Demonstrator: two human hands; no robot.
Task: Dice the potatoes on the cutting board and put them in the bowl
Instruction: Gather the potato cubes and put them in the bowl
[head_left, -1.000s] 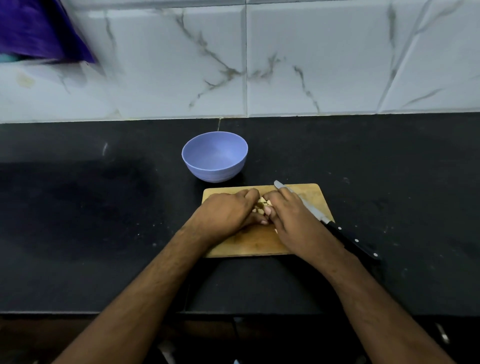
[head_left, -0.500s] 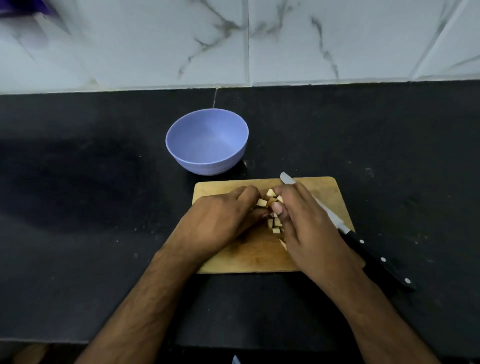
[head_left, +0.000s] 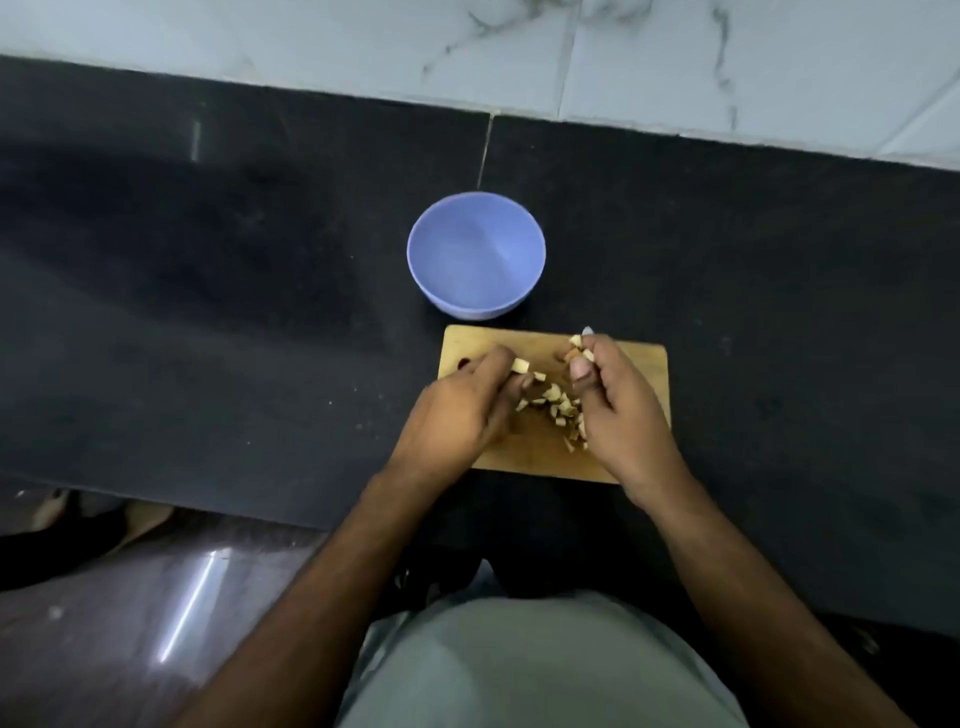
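Your right hand (head_left: 618, 410), at the centre right of the frame, has its fingers (head_left: 581, 370) curled and pinching a few pale potato cubes (head_left: 582, 353) raised just above the far edge of the wooden cutting board (head_left: 535, 452); a small grey knife tip (head_left: 587, 330) shows just beyond those fingertips, the rest of the blade hidden behind the hand. Your left hand (head_left: 457, 410), just left of centre, curls its fingers around one cube (head_left: 521, 366) held at the fingertips, the knuckles low over the board's left half. Between the two hands, a loose pile of diced potato (head_left: 556, 402) lies on the board, scattered from its middle toward the near right. The board sits on a black stone countertop (head_left: 208, 312), its near edge partly covered by both wrists. Just beyond the board's far left corner stands a lavender bowl (head_left: 415, 249), upright, with nothing visible inside it, close to the board but whether touching cannot be told. A seam in the countertop runs from the bowl toward the white marbled tile wall (head_left: 675, 57) across the top of the frame. At the bottom centre, your grey shirt (head_left: 540, 670) fills the foreground, and a glossy floor (head_left: 130, 623) shows at lower left.
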